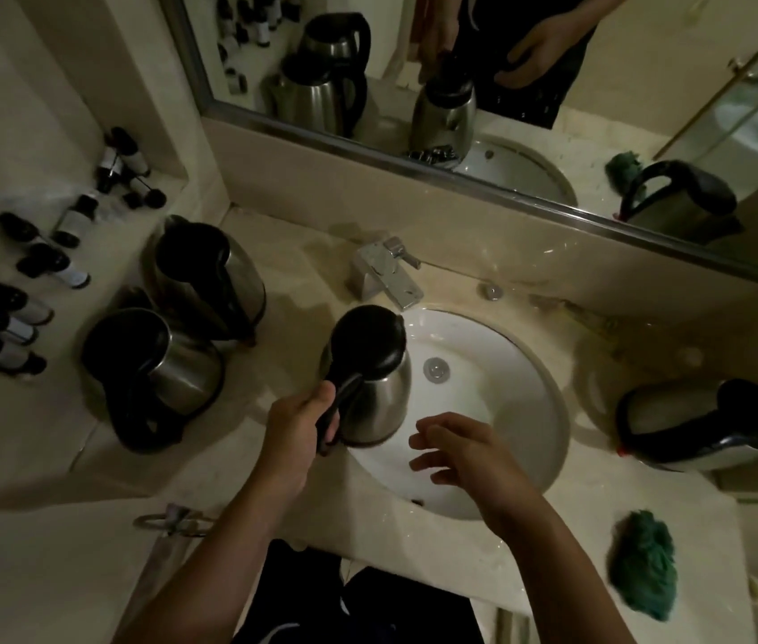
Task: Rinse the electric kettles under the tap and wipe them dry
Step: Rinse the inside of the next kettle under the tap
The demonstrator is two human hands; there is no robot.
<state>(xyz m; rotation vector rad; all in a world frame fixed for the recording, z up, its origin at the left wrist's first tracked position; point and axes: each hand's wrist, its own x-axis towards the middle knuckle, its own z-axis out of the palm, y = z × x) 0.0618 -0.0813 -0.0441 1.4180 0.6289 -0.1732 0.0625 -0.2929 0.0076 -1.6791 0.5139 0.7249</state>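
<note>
A steel kettle (379, 388) with closed black lid stands upright over the sink basin (498, 457), below the tap (386, 276). Two like kettles (210, 276) (159, 364) stand on the counter (275, 485) at left. A fourth (697, 425) lies sideways at right, near a green cloth (644, 574).

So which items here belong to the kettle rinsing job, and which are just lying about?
Job:
held kettle, gripped by left hand
two kettles left of basin
kettle on its side
tap
basin
green cloth

Lying about:
small toiletry bottles

Left hand (303, 425) holds kettle (375, 388) over sink (539, 411).
</note>
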